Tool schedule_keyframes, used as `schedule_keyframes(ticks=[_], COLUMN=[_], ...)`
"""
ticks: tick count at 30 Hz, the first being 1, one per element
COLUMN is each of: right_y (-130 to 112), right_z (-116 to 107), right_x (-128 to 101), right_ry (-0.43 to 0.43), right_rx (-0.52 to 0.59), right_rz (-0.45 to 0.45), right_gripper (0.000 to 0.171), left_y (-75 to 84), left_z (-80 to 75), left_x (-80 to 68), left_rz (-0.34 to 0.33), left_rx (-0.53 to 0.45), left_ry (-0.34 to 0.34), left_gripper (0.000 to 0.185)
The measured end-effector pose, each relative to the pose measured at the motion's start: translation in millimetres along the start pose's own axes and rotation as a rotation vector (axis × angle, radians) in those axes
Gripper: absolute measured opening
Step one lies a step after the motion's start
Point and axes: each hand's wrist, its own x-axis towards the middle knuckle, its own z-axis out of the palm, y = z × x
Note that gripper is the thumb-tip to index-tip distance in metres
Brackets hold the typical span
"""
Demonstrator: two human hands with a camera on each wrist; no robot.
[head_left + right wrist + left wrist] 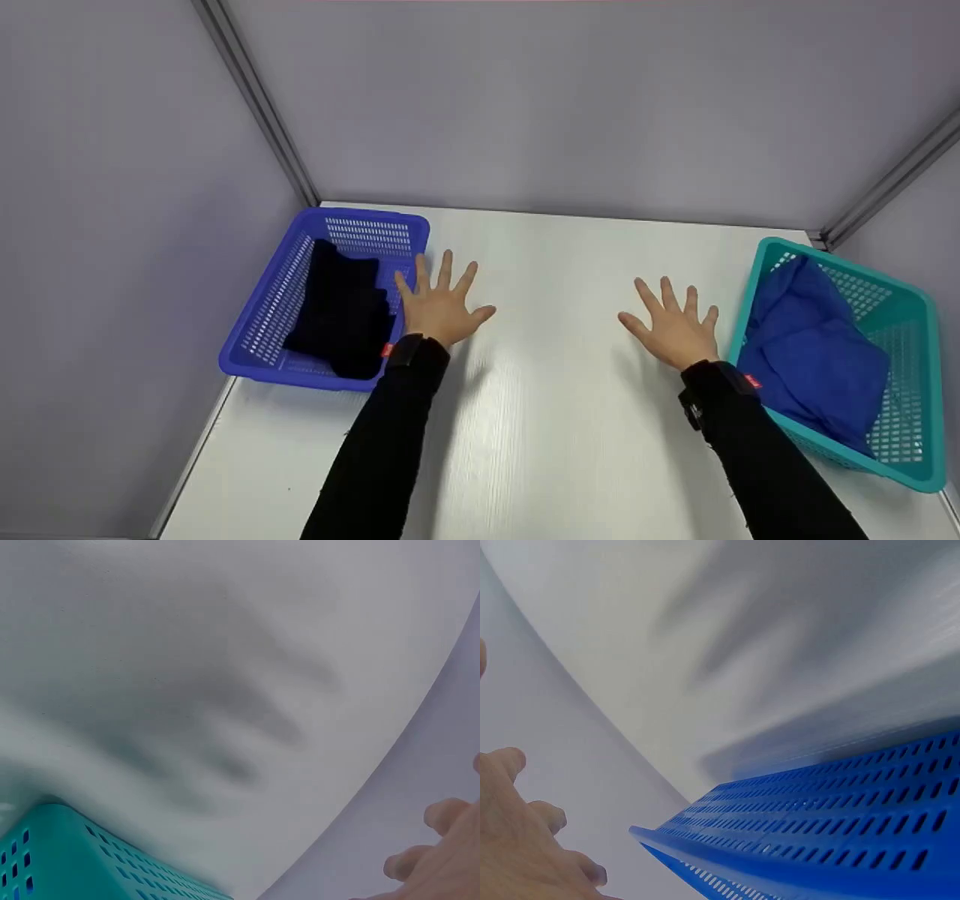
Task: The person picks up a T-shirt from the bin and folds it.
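Note:
My left hand (441, 304) is spread flat, palm down, over the white table (555, 247), its little-finger side next to the blue basket (255, 337). A dark folded garment (341, 311) lies in that basket. My right hand (675, 326) is also spread with straight fingers, just left of the teal basket (919, 420), which holds a blue cloth (810, 352). Neither hand holds anything. The left wrist view shows the fingertips (510, 761) above the blue basket rim (817, 817). The right wrist view shows fingertips (442, 814) and the teal basket's corner (67, 855).
Grey partition walls (525, 97) close in the table at the back and on both sides. The two baskets stand at the table's left and right edges, with bare white tabletop between my hands and toward me.

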Motion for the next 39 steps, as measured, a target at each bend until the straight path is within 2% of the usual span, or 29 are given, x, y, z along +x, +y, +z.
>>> schedule_keyframes(ticks=[7,12,17,20,23,27,31,33,36,39], right_y=[-2.9,-19.6,-41.4,-46.8,-46.3,-38.8,-27.5,-22.8,-18.8,-18.0], right_z=[-3.1,7.9,39.2,62.3,84.0,108.1,123.9,129.2,135.3,139.5], right_x=[-0.3,-5.8,-30.4,-48.3,-59.7,-65.6,-69.9,-71.9,-73.5,-74.0], right_ry=[0.008,0.031,0.064,0.056,0.045,0.028,-0.002,-0.007,0.003,0.016], right_rx=[0.01,-0.022,-0.096,-0.128,-0.155,-0.181,-0.184,-0.182,-0.18,-0.175], right_rz=[-0.033,-0.157,-0.415,-0.562,-0.643,-0.663,-0.615,-0.588,-0.565,-0.564], right_gripper=[0.086,0.082,0.076,0.074,0.074,0.071,0.07,0.069,0.069,0.069], left_y=[0.9,-8.1,-40.5,-67.5,-92.9,-117.8,-128.8,-131.3,-134.7,-138.4], left_z=[-10.5,-21.3,-27.5,-24.2,-17.5,-7.9,0.4,4.9,13.2,20.7], left_x=[0.7,-2.1,-3.3,-2.8,-4.0,-10.5,-19.0,-22.2,-24.1,-23.2], left_rz=[0.011,0.023,-0.029,-0.108,-0.199,-0.295,-0.332,-0.333,-0.331,-0.331], left_rx=[0.012,-0.01,-0.122,-0.198,-0.262,-0.316,-0.354,-0.357,-0.324,-0.28], left_ry=[-0.019,-0.006,0.008,-0.016,-0.075,-0.193,-0.318,-0.356,-0.358,-0.299], left_gripper=[0.083,0.082,0.077,0.071,0.067,0.07,0.082,0.088,0.092,0.082])
